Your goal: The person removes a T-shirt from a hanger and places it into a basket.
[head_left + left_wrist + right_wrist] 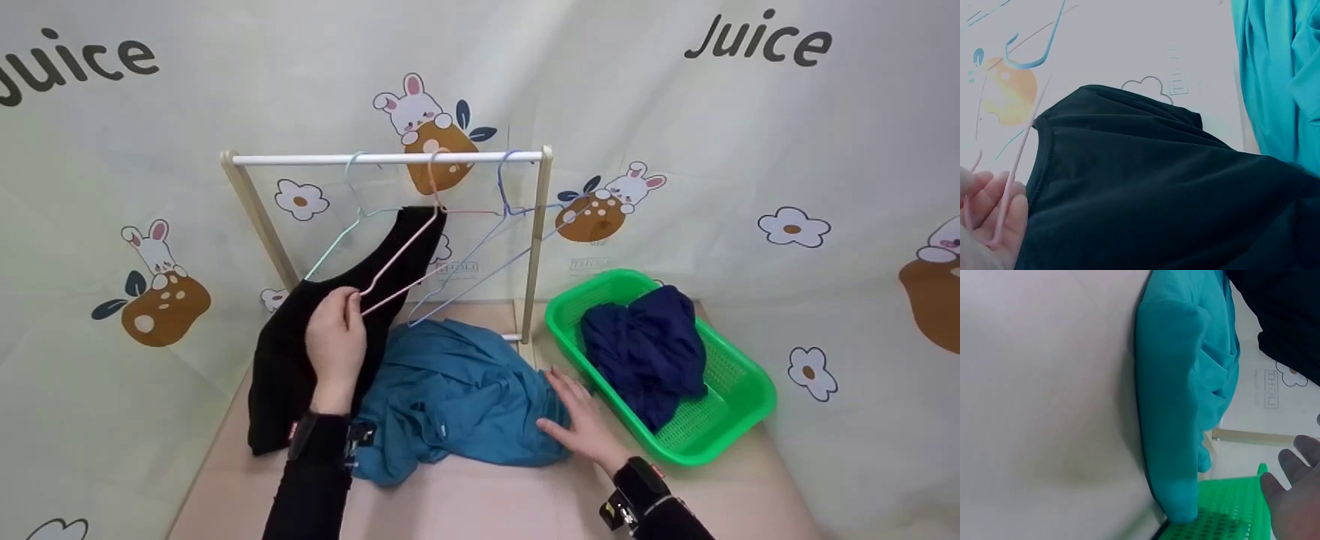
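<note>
My left hand [337, 341] grips the left corner of a pink clothes hanger [401, 250], whose hook sits on the rack's white bar. In the left wrist view, the fingers [1008, 208] curl around the pink wire. Behind that hand a black top [285, 367] hangs from a mint-green hanger [330, 250]. A crumpled teal garment [472, 390] lies on the table between my hands. My right hand [589, 420] is at its right edge, fingers spread and holding nothing. The right wrist view shows the same spread fingers [1296, 468] in front of the basket.
A blue hanger [469, 259] hangs at the right end of the rack's white bar [300, 160]. To the right stands a green plastic basket [739, 420] with a crumpled navy garment [649, 349] in it. A printed curtain [862, 150] closes off the back and sides.
</note>
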Available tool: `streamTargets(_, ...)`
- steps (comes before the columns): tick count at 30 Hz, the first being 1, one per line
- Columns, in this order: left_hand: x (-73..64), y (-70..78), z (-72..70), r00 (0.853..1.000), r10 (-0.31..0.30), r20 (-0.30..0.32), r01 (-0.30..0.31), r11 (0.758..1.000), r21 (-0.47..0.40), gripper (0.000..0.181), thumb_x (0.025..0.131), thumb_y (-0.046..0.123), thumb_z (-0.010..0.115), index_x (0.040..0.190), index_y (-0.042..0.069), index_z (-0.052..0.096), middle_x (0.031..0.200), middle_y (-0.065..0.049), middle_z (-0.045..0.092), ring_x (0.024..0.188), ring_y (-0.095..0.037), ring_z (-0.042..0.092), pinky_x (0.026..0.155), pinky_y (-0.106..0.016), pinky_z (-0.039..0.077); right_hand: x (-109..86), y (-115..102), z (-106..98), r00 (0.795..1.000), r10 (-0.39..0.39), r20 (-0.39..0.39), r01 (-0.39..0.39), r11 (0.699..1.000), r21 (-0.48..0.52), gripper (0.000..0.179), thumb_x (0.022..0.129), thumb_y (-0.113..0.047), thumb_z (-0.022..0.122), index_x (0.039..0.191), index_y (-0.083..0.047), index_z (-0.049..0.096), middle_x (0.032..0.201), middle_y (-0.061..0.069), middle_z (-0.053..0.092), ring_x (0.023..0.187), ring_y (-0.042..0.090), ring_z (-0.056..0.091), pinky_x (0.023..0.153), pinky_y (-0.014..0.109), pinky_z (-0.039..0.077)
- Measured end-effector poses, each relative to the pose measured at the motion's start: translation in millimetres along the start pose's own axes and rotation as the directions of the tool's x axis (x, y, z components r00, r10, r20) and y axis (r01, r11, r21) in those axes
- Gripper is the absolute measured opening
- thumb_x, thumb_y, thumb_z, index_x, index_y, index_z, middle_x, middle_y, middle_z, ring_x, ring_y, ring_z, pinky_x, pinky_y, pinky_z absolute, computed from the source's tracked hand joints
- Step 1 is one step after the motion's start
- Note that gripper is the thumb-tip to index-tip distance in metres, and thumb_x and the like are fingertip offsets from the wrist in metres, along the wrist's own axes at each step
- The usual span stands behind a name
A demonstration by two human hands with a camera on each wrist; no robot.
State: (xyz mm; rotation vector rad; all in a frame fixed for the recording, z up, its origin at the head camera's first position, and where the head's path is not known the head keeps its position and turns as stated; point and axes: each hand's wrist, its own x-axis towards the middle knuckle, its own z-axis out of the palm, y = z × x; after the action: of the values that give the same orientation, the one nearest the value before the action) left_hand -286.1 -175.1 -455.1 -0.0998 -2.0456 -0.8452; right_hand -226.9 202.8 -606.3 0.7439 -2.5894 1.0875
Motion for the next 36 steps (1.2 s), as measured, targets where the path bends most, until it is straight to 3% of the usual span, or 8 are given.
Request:
streamTargets(9,-9.5,-8.2,-1.6,0.997,0.08,-0.007,-0.08,0.997,0.005,0.03,0.095,0.012,0.064,0.118,-0.007,0.063,0.114,-0.025,0.065,0.107,-0.042,0.058,0.097,-0.05,0.042,5.7,0.4,20.1,0.99,0.069,0.122,-0.067,0.997,-0.027,0.08,0.086,-0.034,0.077,0.151,-0.005,0.039,0.154,0.027,0.031,0.135,0.053,0.032,0.099,0.071,0.032)
streamTargets(12,-15.9,-12.9,-3.5,0.998,0.06,0.033,-0.061,0.998,0.018,0.041,0.095,0.017,0.065,0.127,-0.008,0.058,0.122,-0.027,0.061,0.113,-0.042,0.056,0.099,-0.052,0.04,9.6,0.5,27.6,0.98,0.1,0.172,-0.094,0.995,-0.039,0.082,0.087,-0.039,0.076,0.153,-0.009,0.036,0.156,0.023,0.028,0.137,0.051,0.032,0.101,0.066,0.034)
streamTargets(16,-26.0,-18.7,-5.5,0.994,-0.018,0.107,0.014,0.999,0.041,0.059,0.094,0.026,0.067,0.139,-0.007,0.048,0.133,-0.029,0.055,0.122,-0.044,0.05,0.103,-0.055,0.037,15.7,-0.6,37.0,0.973,0.088,0.213,-0.082,0.996,-0.038,0.084,0.087,-0.04,0.076,0.154,-0.01,0.035,0.157,0.021,0.028,0.138,0.048,0.032,0.103,0.062,0.035)
streamTargets(22,-43.4,-24.7,-4.9,0.967,-0.121,0.224,0.101,0.99,0.097,0.074,0.093,0.038,0.066,0.148,-0.003,0.037,0.143,-0.027,0.046,0.129,-0.044,0.044,0.103,-0.059,0.034,19.7,-3.6,49.9,0.96,0.074,0.27,-0.058,0.996,-0.067,0.088,0.084,-0.038,0.079,0.154,-0.011,0.034,0.157,0.021,0.029,0.137,0.046,0.035,0.103,0.059,0.038)
streamTargets(27,-57.4,-29.7,1.1,0.943,-0.17,0.285,0.137,0.982,0.133,0.084,0.093,0.045,0.065,0.154,0.0,0.028,0.149,-0.026,0.04,0.133,-0.043,0.039,0.103,-0.061,0.032,18.3,-5.3,58.0,0.941,0.117,0.319,-0.086,0.99,-0.109,0.092,0.082,-0.04,0.08,0.156,-0.014,0.032,0.155,0.021,0.032,0.134,0.046,0.039,0.099,0.059,0.041)
streamTargets(33,-70.4,-34.3,7.8,0.919,-0.199,0.339,0.15,0.975,0.167,0.088,0.094,0.048,0.062,0.155,-0.002,0.022,0.154,-0.026,0.033,0.136,-0.043,0.035,0.105,-0.061,0.03,14.7,-7.4,65.4,0.917,0.178,0.357,-0.095,0.967,-0.238,0.094,0.08,-0.046,0.081,0.156,-0.02,0.032,0.137,0.015,0.05,0.122,0.037,0.049,0.092,0.053,0.047)
streamTargets(36,-76.6,-36.7,9.9,0.914,-0.197,0.355,0.14,0.974,0.179,0.088,0.094,0.047,0.062,0.155,-0.003,0.023,0.154,-0.025,0.032,0.136,-0.044,0.035,0.105,-0.062,0.031,13.5,-8.0,68.8,0.916,0.186,0.356,-0.089,0.958,-0.271,0.092,0.079,-0.045,0.081,0.155,-0.02,0.035,0.125,0.011,0.052,0.111,0.031,0.052,0.087,0.049,0.048)
